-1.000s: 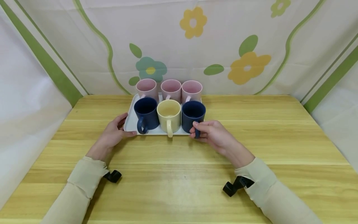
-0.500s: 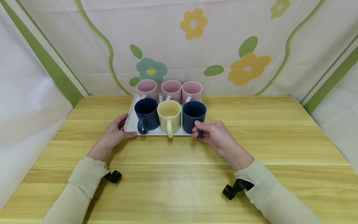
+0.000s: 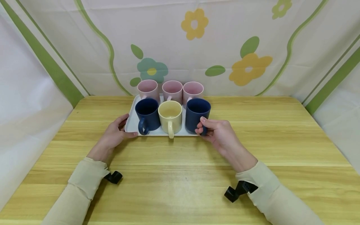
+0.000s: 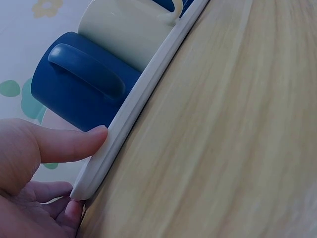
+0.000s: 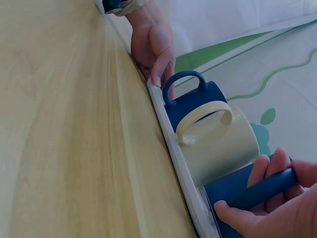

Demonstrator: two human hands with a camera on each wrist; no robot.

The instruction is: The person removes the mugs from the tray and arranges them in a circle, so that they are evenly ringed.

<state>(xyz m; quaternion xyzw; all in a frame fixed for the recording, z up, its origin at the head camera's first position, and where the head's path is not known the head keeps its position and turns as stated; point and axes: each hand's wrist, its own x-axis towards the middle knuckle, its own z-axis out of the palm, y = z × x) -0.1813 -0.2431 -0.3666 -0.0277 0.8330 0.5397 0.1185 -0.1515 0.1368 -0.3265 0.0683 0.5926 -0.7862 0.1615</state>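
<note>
A white tray (image 3: 157, 133) bears two rows of mugs. In the front row stand a navy mug (image 3: 147, 114), a cream mug (image 3: 170, 116) and, at the right, another navy mug (image 3: 197, 114). My right hand (image 3: 220, 132) grips the right navy mug by its handle, the thumb lying on top; the mug seems slightly raised off the tray. My left hand (image 3: 113, 132) holds the tray's front left corner, its thumb (image 4: 84, 144) on the front rim and the fingers at the side. Three pink mugs (image 3: 147, 87) form the back row, partly hidden by the front mugs.
The tray lies near the back of a wooden table (image 3: 180, 181). Behind it hangs a white curtain (image 3: 168, 37) with printed flowers. Black wrist cameras (image 3: 113, 177) sit at both cuffs.
The right navy mug has shifted right and a little up with my right hand, widening the gap to the cream mug. My left hand and the tray have stayed in place.
</note>
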